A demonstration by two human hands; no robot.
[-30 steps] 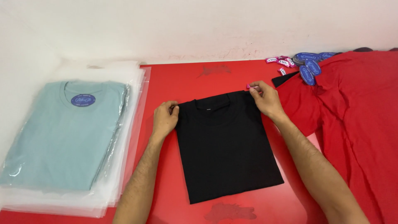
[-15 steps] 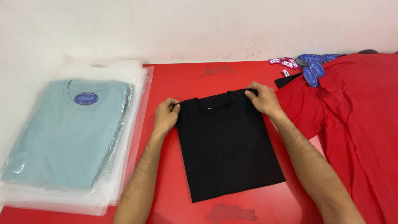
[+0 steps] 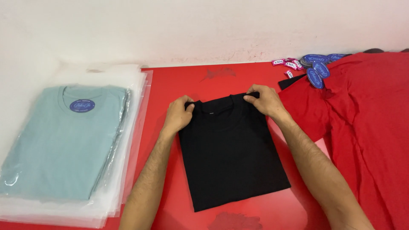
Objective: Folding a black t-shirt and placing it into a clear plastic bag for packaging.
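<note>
From above, a folded black T-shirt (image 3: 232, 153) lies flat in the middle of the red table (image 3: 204, 81), a neat rectangle with its collar toward the wall and its lower edge slightly skewed. The left hand (image 3: 178, 116) pinches the cloth at the shirt's upper left corner, and the right hand (image 3: 264, 101) pinches the upper right corner near the collar, fingers closed on the fabric. To the left sits one pale teal T-shirt (image 3: 64, 140), folded and sealed in a clear bag, resting on a stack of clear plastic bags (image 3: 128, 140); I cannot count the bags, as their edges blur together. To the right a single red garment (image 3: 366, 127) lies spread out, touching the black shirt's right side near the wrist. Behind it rest blue oval tags (image 3: 317, 70), perhaps four, and about four small pink labels (image 3: 287, 64) beside them, near the white wall (image 3: 204, 30).
</note>
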